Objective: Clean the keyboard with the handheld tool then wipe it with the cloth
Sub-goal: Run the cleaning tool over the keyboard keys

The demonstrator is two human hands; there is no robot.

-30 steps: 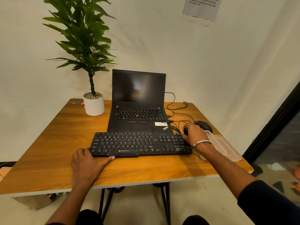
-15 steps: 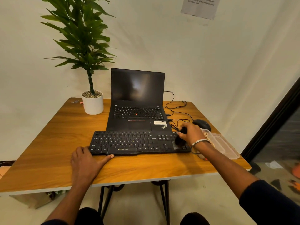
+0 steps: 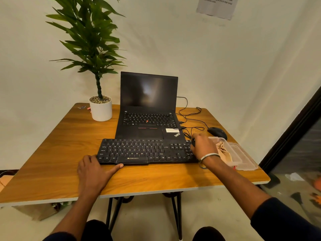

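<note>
A black keyboard (image 3: 139,150) lies on the wooden table in front of the laptop. My right hand (image 3: 203,146) is over the keyboard's right end, above the number pad. It is closed around a small dark handheld tool (image 3: 193,143), of which only the tip shows at the far right corner of the keys. My left hand (image 3: 93,173) rests flat on the table at the keyboard's near left corner, thumb along its front edge, holding nothing. A beige cloth (image 3: 224,152) lies crumpled in a clear plastic container just right of my right wrist.
An open black laptop (image 3: 149,105) stands behind the keyboard, with cables running right to a black mouse (image 3: 217,133). The clear container (image 3: 243,160) sits by the table's right edge. A potted plant (image 3: 100,110) stands at the back left. The table (image 3: 52,153) ends just below my left hand.
My right hand swept the dark tool left over the number pad, then drew it back toward the keyboard's far right corner. My left hand has stayed put.
</note>
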